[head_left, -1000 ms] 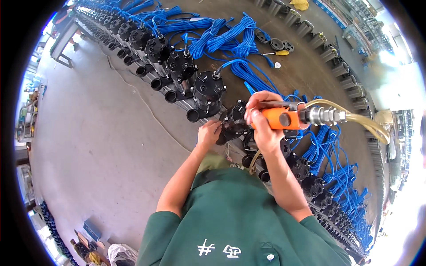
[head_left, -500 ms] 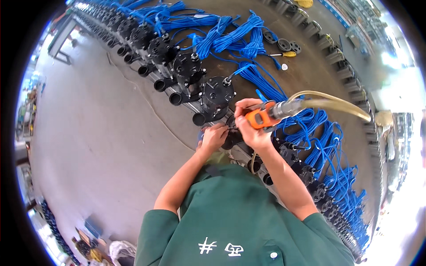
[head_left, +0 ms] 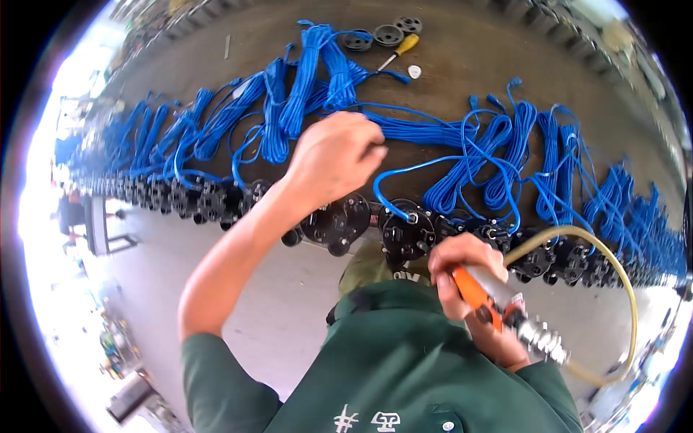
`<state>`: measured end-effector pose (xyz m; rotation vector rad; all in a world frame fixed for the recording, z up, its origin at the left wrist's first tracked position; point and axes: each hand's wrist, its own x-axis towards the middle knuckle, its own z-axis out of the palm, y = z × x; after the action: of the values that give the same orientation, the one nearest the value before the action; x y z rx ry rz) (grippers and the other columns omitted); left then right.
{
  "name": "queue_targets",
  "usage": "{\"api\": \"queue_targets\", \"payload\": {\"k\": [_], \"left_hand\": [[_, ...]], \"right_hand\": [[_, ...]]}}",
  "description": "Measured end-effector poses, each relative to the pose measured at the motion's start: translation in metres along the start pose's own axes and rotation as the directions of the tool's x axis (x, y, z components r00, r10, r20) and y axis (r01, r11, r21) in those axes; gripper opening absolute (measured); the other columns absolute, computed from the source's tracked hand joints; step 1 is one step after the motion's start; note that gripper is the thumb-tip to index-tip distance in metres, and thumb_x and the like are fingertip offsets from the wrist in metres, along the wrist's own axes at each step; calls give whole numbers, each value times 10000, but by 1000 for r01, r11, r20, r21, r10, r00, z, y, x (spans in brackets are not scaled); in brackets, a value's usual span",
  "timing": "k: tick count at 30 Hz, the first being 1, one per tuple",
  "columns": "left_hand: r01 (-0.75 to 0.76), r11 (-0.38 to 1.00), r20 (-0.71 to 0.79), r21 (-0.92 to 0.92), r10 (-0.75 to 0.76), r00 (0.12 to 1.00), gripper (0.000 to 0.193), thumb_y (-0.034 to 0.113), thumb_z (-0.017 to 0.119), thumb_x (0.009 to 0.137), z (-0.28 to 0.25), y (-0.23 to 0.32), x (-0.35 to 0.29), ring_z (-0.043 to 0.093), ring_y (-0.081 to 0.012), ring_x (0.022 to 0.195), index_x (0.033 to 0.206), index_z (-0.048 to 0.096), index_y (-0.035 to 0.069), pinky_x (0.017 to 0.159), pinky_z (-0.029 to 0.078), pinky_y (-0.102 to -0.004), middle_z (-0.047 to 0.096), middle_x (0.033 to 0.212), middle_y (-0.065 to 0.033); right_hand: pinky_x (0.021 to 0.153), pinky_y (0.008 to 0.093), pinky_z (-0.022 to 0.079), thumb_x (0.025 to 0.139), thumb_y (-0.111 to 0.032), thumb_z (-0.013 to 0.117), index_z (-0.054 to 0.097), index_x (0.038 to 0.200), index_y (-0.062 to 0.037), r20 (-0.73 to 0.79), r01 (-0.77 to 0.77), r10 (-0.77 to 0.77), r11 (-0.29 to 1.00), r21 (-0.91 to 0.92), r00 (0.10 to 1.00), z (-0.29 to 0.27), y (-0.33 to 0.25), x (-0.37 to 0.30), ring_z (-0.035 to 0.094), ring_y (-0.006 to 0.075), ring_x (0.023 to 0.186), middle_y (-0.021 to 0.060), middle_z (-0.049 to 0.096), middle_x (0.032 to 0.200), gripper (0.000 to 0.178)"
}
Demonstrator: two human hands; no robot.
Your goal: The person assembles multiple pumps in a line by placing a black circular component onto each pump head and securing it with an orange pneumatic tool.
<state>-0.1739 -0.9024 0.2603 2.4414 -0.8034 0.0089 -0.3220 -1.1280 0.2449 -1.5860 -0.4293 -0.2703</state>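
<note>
My right hand (head_left: 462, 267) is wrapped round an orange and silver air tool (head_left: 471, 290), close to my chest on the right. A yellowish hose (head_left: 629, 303) loops out to the right of it. My left hand (head_left: 339, 155) hangs above the bench, in front of the blue cable bundles, with its fingers curled; what they hold, if anything, is hidden. Below it stands a round black pump-like housing (head_left: 343, 220) with a short pipe stub. Just right of that, another black housing (head_left: 408, 234) has a blue cable (head_left: 379, 191) fixed in its top.
More black housings (head_left: 574, 260) line the near bench edge both ways. Coiled blue cables (head_left: 307, 79) lie behind them. Farther back are a yellow-handled screwdriver (head_left: 408, 45), black round discs (head_left: 388, 35) and a small white disc (head_left: 413, 71). Metal cylinders line the far edge.
My view has turned to the right along the row. My left hand has risen off the housings, over the cables. My right hand has drawn the air tool back toward my chest.
</note>
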Motion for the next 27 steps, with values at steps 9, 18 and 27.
{"api": "queue_targets", "payload": {"k": [9, 18, 27], "left_hand": [[-653, 638, 720, -409, 665, 199, 111, 140, 662, 796, 208, -41, 61, 684, -348, 902, 847, 699, 49, 742, 552, -468, 691, 895, -158], [-633, 516, 598, -577, 795, 104, 54, 76, 683, 704, 224, -52, 60, 669, -351, 774, 741, 647, 58, 624, 531, -459, 657, 730, -144], [-587, 545, 576, -599, 802, 158, 71, 108, 708, 673, 221, -56, 60, 663, -366, 722, 711, 666, 65, 601, 518, -460, 654, 682, -146]], "right_hand": [[545, 327, 584, 707, 96, 655, 600, 964, -5, -192, -19, 18, 1000, -4, 981, 17, -8, -1, 646, 211, 554, 101, 648, 721, 282], [538, 331, 583, 695, 60, 637, 579, 953, 45, -374, -12, 7, 1000, -10, 927, 25, 2, 8, 625, 192, 519, 127, 636, 710, 265], [544, 317, 563, 681, 84, 624, 608, 920, 71, -606, 40, -31, 999, 1, 795, 24, 22, 26, 621, 195, 554, 133, 630, 704, 240]]}}
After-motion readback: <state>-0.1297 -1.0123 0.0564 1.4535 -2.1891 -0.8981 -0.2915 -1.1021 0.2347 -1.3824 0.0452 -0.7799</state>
